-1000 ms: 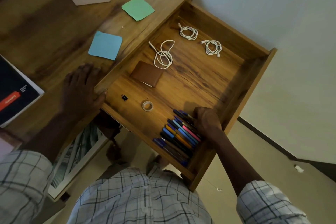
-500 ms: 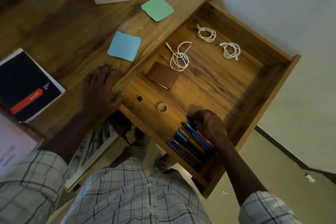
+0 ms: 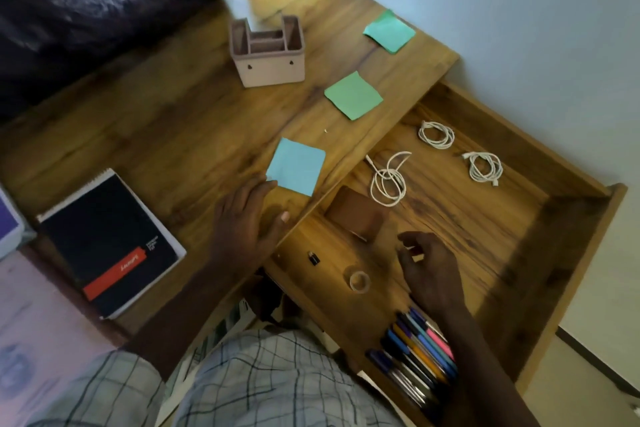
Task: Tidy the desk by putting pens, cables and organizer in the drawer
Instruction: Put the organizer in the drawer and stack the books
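Observation:
The wooden drawer [image 3: 568, 253] stands pulled out to the right of the desk. A bundle of coloured pens [image 3: 420, 350] lies in its near corner. Three coiled white cables lie at the far end of the drawer: one [image 3: 388, 180] by the desk edge, another [image 3: 437, 134] further back and a third [image 3: 484, 168] to the right. The pale desk organizer [image 3: 268, 54] stands empty on the desk top. My right hand [image 3: 427, 267] hovers over the drawer floor above the pens, fingers loosely curled, holding nothing. My left hand [image 3: 244, 222] rests flat on the desk edge.
In the drawer also lie a brown wallet [image 3: 356, 215], a tape roll [image 3: 359, 281] and a small black clip [image 3: 313, 258]. On the desk lie a blue sticky pad [image 3: 296, 166], two green pads [image 3: 353, 95] [image 3: 389, 32] and a black notebook [image 3: 107, 243]. A dark bag [image 3: 86, 3] fills the far left.
My right hand has let go of the pens and lifted away toward the middle of the drawer. The view has swung up and left, showing the whole organizer.

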